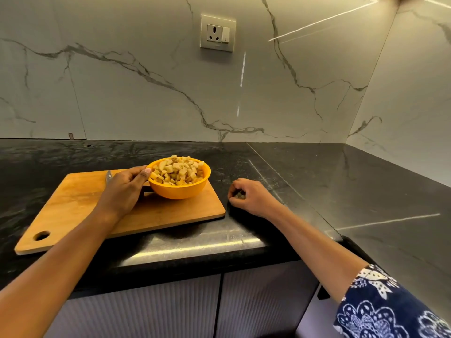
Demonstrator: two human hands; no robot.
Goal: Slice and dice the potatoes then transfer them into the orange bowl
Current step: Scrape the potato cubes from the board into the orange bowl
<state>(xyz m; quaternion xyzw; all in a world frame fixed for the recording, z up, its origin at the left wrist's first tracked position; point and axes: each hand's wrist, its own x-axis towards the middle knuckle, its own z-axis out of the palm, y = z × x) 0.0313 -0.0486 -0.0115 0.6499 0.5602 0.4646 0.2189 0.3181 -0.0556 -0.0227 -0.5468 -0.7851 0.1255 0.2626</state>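
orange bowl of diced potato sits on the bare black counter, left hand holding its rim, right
No: the head view shows the orange bowl sitting on the wooden cutting board, not the counter. The left hand does hold its rim.

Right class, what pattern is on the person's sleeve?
The sleeve is navy with a white floral print, clearest in the head view.

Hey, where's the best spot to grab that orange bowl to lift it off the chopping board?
Cup the bare right wall below the rim, coming from the right. The orange bowl is heaped above its rim with diced potato, so a top grip would spill pieces, and the left hand holds its left side. The right hand seems to pinch potato bits.
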